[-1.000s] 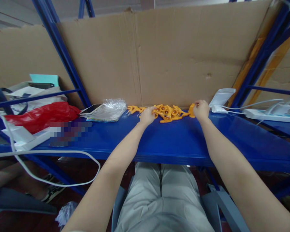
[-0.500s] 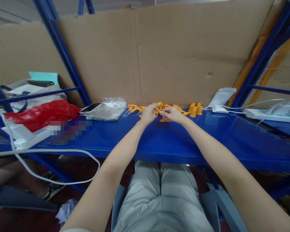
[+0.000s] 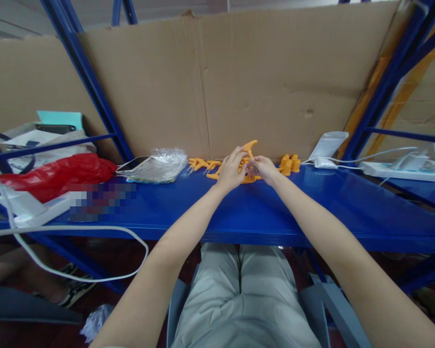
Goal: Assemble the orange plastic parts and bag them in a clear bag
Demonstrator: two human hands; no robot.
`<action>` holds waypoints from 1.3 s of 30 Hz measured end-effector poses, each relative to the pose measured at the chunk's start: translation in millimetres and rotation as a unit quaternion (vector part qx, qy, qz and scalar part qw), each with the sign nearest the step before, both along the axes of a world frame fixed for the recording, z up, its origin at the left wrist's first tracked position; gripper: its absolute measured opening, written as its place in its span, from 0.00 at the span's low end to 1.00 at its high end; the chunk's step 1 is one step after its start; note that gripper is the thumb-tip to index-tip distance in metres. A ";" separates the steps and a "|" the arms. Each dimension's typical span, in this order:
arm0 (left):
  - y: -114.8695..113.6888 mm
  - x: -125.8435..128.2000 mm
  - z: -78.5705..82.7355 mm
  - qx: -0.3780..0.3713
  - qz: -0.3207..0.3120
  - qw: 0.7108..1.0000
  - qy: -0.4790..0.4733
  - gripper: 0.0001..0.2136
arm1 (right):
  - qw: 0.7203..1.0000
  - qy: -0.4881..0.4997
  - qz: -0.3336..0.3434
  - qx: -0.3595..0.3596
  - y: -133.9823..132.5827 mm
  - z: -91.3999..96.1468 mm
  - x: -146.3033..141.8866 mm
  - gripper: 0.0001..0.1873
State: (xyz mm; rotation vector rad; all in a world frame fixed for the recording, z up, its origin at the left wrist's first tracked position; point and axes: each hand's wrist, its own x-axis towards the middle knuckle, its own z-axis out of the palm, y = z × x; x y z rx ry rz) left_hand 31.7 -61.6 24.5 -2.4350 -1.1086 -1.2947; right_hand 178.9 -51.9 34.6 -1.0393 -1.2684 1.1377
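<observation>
Since the earlier frame, one forked orange piece (image 3: 251, 146) has come up out of the pile to the centre of the frame, and the left hand (image 3: 232, 173) has tipped upright along with it. The left fingers curl closely around the piece, leaving its curved end poking out above them. The right hand (image 3: 264, 169) meets it from the right, thumb and fingers bent inward with little gap; whether they pinch the piece, a chain or nothing, I cannot tell, as the hands hide the spot.

For work this small, a steady left grip low on the piece, with the right fingertips doing the fine moves, would serve best; turning the contact point toward the eyes would help, and keeping the wrists off the pile would avoid snagging chains.

Just beneath the hands lies the remaining orange pile (image 3: 252, 179). To its left, at centre-left, more branching orange pieces (image 3: 200, 163) trail thin chains; to its right stand stubby orange blocks (image 3: 290, 165). All rest toward the back of the blue desk (image 3: 268, 212), before the cardboard (image 3: 275, 72). Farther left sits a clear plastic packet (image 3: 163, 166), well apart from the hands.
</observation>
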 end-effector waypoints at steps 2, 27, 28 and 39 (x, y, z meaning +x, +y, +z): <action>-4.6 3.9 0.9 -0.010 -0.003 1.000 0.020 0.13 | 1.000 0.031 0.004 -0.001 1.0 1.4 -0.6 0.12; 10.0 13.6 -11.7 -0.272 -0.080 0.950 -0.133 0.09 | 0.996 0.047 0.040 -0.067 -5.9 -4.6 -18.2 0.12; 11.1 13.5 -12.2 -0.290 -0.091 0.941 -0.151 0.08 | 0.995 0.043 0.043 -0.073 -7.5 -3.8 -17.7 0.12; 44.4 -30.7 -5.4 -0.270 0.088 0.931 -0.230 0.07 | 0.998 0.018 -0.009 -0.058 -13.1 4.7 -10.4 0.07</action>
